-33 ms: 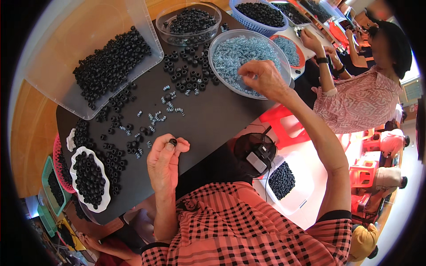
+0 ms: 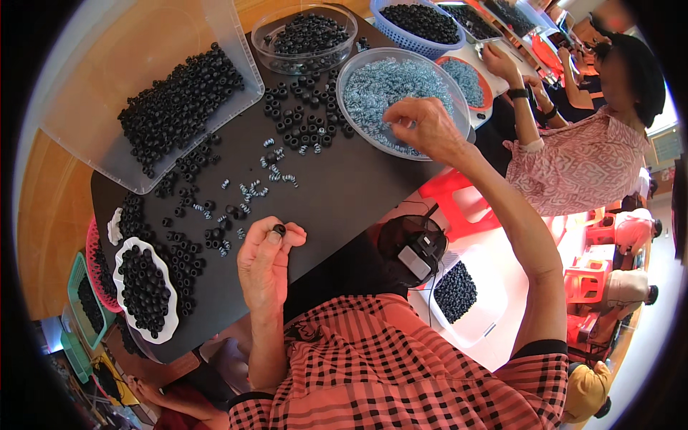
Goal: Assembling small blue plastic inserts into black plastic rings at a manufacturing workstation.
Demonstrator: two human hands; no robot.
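Between the thumb and forefinger of my left hand [image 2: 264, 261] is a small round black plastic part [image 2: 279, 229] with a hole in it. My left hand is above the table's near edge. My right hand [image 2: 428, 130] hangs over the clear bowl [image 2: 459, 136] of small metal coil springs [image 2: 387, 86]. Its thumb and forefinger are curled toward each other at the springs; whether one is between them, I cannot make out. Several loose springs [image 2: 254, 190] lie on the dark table [image 2: 322, 208] among scattered black parts [image 2: 304, 129].
A large clear bin [image 2: 79, 93] of black parts is tipped at the back left. A clear round tub [image 2: 269, 54], a blue basket [image 2: 408, 44] and a white scalloped plate [image 2: 172, 315] hold more. A co-worker [image 2: 577, 161] sits at the right. A white tub [image 2: 494, 304] stands below the table.
The co-worker's hand at the upper right has shifted slightly. Both of my hands stay in nearly the same place, my left still with the black part.
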